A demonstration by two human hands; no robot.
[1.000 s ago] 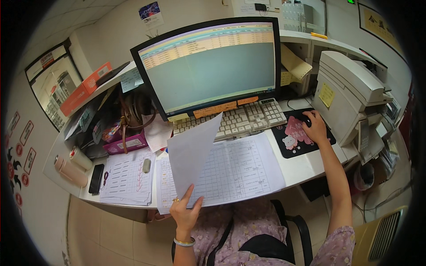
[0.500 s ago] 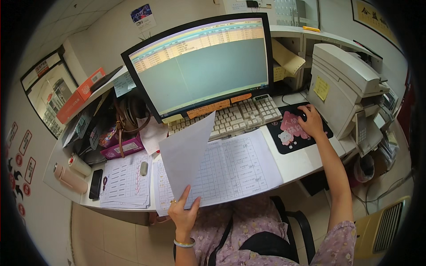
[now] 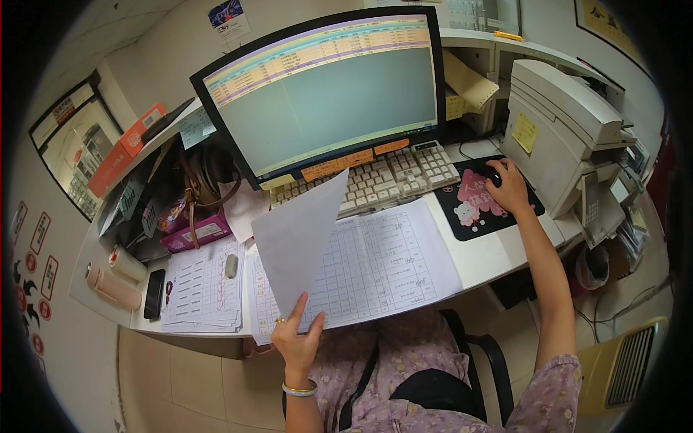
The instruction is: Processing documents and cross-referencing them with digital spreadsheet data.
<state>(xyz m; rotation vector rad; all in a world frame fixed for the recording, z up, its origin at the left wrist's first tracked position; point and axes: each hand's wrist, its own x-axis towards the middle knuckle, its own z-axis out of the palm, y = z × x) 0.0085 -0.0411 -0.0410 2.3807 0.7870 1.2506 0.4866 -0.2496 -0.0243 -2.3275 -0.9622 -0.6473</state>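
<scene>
My left hand pinches the lower edge of a white paper sheet, lifted and tilted over the stack of printed table forms at the desk's front edge. Handwritten marks show on the forms. To the right, my right hand curls over a dark computer mouse, mostly hidden under the fingers, on a black mouse pad with a pink pattern. Behind the papers lies a white keyboard, partly covered by the raised sheet. A monitor beyond it displays rows of a table.
At the left are a second paper stack with a grey oblong object, a black phone, a pink bottle and a purple box. A bulky printer with a yellow note stands right of the mouse pad.
The whole view has shifted slightly, with the monitor appearing a little higher. Both hands keep their holds, and the raised sheet stays at about the same tilt.
</scene>
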